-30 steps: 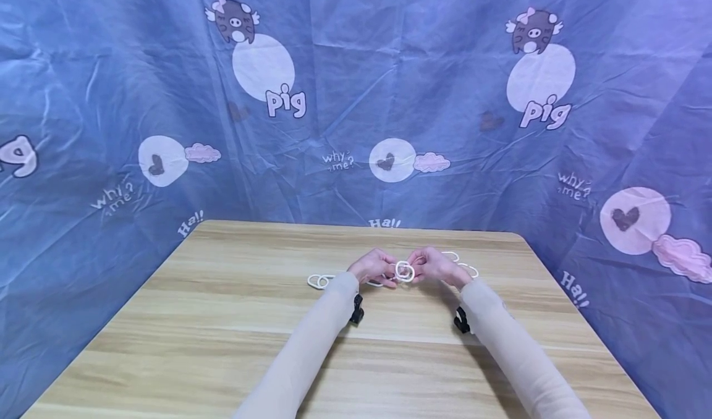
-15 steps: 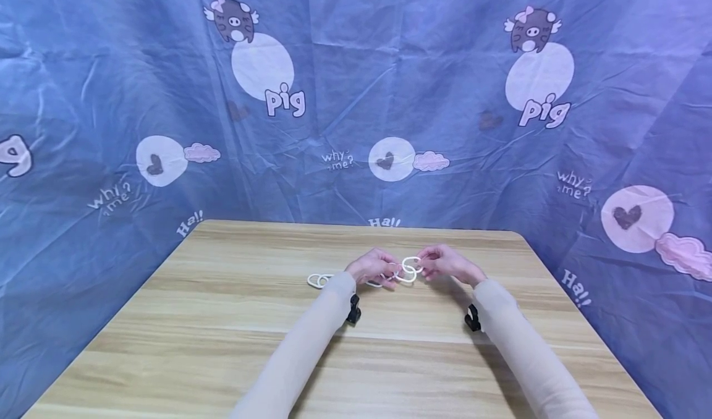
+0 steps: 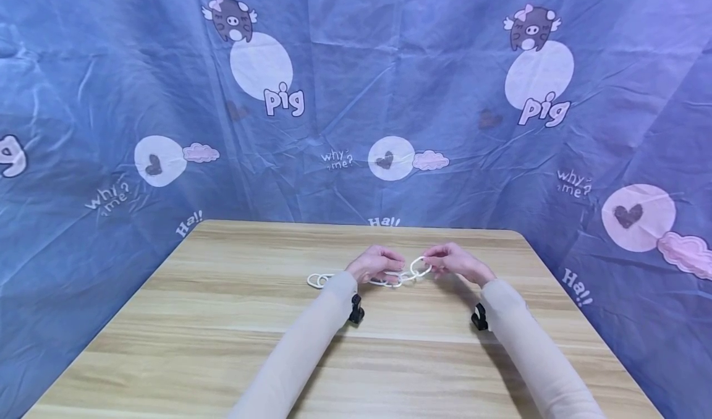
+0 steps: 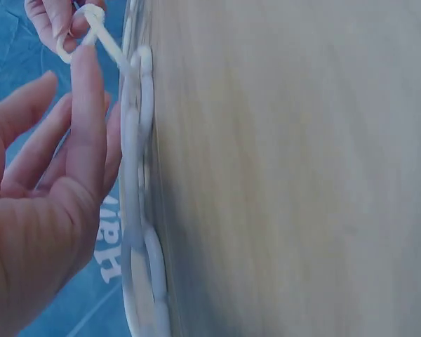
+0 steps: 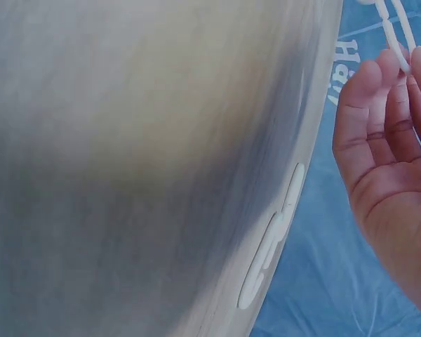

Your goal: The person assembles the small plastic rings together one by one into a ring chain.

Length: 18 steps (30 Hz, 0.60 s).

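Note:
A chain of white oval links (image 3: 318, 280) runs across the far half of the table. My right hand (image 3: 458, 262) pinches its right end link (image 3: 421, 266) between thumb and fingers, and that end is raised. In the head view my left hand (image 3: 375, 264) is over the chain's middle, hiding part of it. The left wrist view shows that hand with thumb and fingers apart and nothing gripped; a fingertip comes close to the raised link (image 4: 109, 42). Below it, more chain links (image 4: 144, 126) lie along the tabletop.
Loose white links (image 5: 266, 256) lie on the table beyond my right hand in the right wrist view. The wooden table (image 3: 389, 357) ends at a blue printed curtain (image 3: 345, 97). Black wrist mounts (image 3: 356, 309) hang under both sleeves.
My right hand has moved right, drawing out the link it pinches. My left hand has let go of the chain and its fingers have spread; the links there have dropped toward the table.

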Tool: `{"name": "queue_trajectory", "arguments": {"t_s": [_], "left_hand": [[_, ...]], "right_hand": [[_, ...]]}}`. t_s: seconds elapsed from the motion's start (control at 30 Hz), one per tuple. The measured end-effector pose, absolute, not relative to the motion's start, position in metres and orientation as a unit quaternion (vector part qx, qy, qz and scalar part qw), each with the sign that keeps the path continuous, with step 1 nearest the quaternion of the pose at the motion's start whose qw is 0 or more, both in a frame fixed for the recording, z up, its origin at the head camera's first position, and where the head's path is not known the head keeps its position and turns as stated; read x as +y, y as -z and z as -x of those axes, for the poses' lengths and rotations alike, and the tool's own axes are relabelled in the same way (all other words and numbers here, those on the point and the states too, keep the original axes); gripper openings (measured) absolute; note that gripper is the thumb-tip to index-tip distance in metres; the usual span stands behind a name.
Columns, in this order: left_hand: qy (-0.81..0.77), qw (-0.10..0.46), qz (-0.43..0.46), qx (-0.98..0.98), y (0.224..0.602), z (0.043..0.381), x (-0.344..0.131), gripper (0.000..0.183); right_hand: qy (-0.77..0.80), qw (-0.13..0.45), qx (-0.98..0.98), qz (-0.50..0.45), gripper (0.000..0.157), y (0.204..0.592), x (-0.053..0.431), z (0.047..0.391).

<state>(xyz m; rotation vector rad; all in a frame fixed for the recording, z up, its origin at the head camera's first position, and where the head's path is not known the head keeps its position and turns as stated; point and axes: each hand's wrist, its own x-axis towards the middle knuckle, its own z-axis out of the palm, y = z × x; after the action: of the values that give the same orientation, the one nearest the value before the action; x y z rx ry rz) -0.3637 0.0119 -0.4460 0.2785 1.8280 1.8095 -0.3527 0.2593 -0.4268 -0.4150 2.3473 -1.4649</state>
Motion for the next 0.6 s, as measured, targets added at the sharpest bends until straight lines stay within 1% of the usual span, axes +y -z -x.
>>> {"name": "queue_trajectory", "arguments": {"t_s": [0.13,0.27,0.43,0.6], "left_hand": [[-0.680,0.237,-0.112,0.685,0.446,0.362,0.023,0.034],[-0.685,0.224,-0.123,0.683,0.446,0.359,0.036,0.031],[-0.683,0.246,-0.138,0.673,0.450,0.359,0.046,0.025],[-0.679,0.266,-0.129,0.672,0.454,0.359,0.049,0.022]], "right_hand": [[0.514,0.169,0.826,0.155,0.036,0.425,0.262,0.352],[0.515,0.169,0.824,0.164,0.036,0.424,0.262,0.352],[0.515,0.166,0.824,0.165,0.035,0.425,0.263,0.352],[0.501,0.156,0.835,0.165,0.034,0.424,0.262,0.351]]}}
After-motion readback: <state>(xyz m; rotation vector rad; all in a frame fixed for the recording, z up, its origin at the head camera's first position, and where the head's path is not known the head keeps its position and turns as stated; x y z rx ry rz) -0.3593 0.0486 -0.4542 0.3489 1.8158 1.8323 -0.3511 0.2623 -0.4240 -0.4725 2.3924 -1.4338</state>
